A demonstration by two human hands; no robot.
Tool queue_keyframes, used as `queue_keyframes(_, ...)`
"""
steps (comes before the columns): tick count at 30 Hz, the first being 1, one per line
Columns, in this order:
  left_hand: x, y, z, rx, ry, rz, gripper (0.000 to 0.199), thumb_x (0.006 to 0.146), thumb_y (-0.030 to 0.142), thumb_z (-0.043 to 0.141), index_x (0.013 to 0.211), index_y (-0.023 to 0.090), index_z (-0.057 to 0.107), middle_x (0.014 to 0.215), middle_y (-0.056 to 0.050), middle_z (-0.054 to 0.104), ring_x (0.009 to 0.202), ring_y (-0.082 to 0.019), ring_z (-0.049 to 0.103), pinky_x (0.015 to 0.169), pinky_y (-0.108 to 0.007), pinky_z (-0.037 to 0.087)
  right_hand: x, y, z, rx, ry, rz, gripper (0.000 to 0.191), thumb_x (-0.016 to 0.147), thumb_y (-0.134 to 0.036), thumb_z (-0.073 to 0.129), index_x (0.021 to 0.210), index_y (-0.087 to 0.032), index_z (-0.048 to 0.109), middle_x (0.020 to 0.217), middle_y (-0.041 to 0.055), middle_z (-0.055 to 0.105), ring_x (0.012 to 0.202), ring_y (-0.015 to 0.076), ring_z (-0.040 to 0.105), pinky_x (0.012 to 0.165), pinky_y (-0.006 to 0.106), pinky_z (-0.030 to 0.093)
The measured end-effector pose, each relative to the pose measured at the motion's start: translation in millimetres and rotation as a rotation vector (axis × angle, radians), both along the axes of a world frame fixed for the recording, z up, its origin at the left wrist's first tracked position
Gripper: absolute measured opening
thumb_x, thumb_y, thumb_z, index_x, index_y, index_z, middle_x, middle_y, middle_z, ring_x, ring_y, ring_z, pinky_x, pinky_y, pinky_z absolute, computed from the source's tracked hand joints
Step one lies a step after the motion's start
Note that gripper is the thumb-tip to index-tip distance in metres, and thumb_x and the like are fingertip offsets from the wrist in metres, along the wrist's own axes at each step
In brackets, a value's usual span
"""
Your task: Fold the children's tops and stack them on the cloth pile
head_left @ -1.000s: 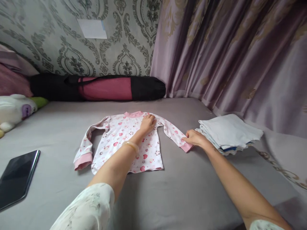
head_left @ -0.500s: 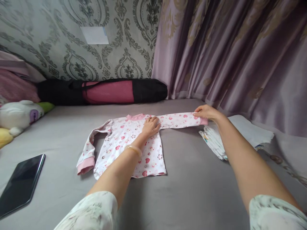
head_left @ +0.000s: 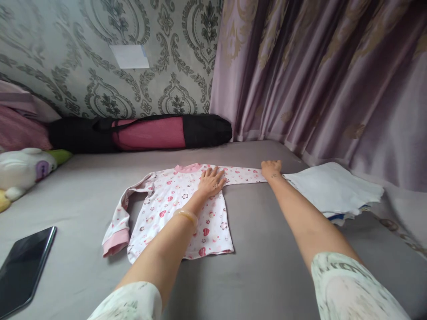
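A small white shirt (head_left: 167, 200) with pink hearts and a pink collar lies on the grey bedsheet. Its left sleeve is bent down, with the pink cuff toward me; the right sleeve stretches straight out. My left hand (head_left: 211, 181), fingers spread, presses flat on the shirt near the right shoulder. At the far end of the right sleeve my right hand (head_left: 271, 169) is closed on the sleeve, and the cuff there is hidden.
Folded white cloths (head_left: 333, 189) lie at the right. A black phone (head_left: 25, 266) is at the lower left, a plush toy (head_left: 23, 171) above it. Along the wall runs a black and red bag (head_left: 150, 132); a purple curtain (head_left: 316, 80) hangs at the back right.
My right hand has moved slightly left and closed over the sleeve's end, covering the pink cuff. My left hand stays on the shirt, its fingers spread wider. The view has tilted up a little.
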State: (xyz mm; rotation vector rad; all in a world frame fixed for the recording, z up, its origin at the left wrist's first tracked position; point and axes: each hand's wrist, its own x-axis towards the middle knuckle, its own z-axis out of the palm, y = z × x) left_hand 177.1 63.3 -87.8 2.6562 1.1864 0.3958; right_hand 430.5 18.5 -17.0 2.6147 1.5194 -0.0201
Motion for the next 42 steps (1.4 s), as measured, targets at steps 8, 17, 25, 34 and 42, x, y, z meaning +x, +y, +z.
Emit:
queue_keyframes(8,1,1,-1.4,0.002,0.081,-0.006,0.053,0.097,0.046,0.030,0.145,0.026,0.043,0.158,-0.008,0.031,0.142,-0.037,0.027,0.113,-0.055,0.023,-103,2,-32.3,0.196,0.255,0.445,0.051,0.100,-0.031,0.023,0.142,-0.012,0.045,0.151,0.0145,0.042,0.142,0.0242,0.030,0.116,0.040,0.017)
queue_keyframes(17,1,3,-5.2,-0.006,0.075,0.004,0.055,0.097,0.048,0.029,0.148,0.029,0.040,0.158,-0.007,0.031,0.144,-0.036,0.026,0.115,-0.055,0.019,-108,-5,-57.9,0.090,0.421,0.358,0.070,0.099,-0.051,0.010,0.155,-0.009,0.018,0.163,0.0092,0.014,0.150,0.0222,0.006,0.120,0.045,0.002)
queue_keyframes(25,2,6,-9.7,-0.015,0.042,0.007,0.055,0.097,0.054,0.028,0.145,0.034,0.042,0.158,-0.004,0.031,0.145,-0.036,0.023,0.115,-0.055,0.018,-52,-26,-51.9,0.035,0.270,0.124,0.062,0.099,-0.050,0.010,0.155,-0.027,0.021,0.163,0.0066,0.013,0.149,0.0321,0.007,0.115,0.061,0.004)
queue_keyframes(34,3,4,-4.6,-0.055,0.072,0.003,0.056,0.098,0.052,0.026,0.148,0.031,0.038,0.160,-0.006,0.026,0.148,-0.036,0.015,0.116,-0.057,0.014,-39,-32,-55.1,0.099,0.161,-0.041,0.060,0.100,-0.045,0.012,0.153,-0.024,0.029,0.161,0.0108,0.020,0.146,0.0336,0.016,0.114,0.061,0.005)
queue_keyframes(42,-28,15,16.1,-0.121,0.000,0.036,0.046,0.096,0.042,0.041,0.137,0.021,0.048,0.153,-0.015,0.037,0.142,-0.029,0.033,0.113,-0.046,0.030,-68,-19,-36.6,0.141,0.070,0.110,0.053,0.098,-0.027,0.026,0.147,-0.011,0.038,0.157,0.0179,0.028,0.146,0.0285,0.020,0.117,0.053,0.007)
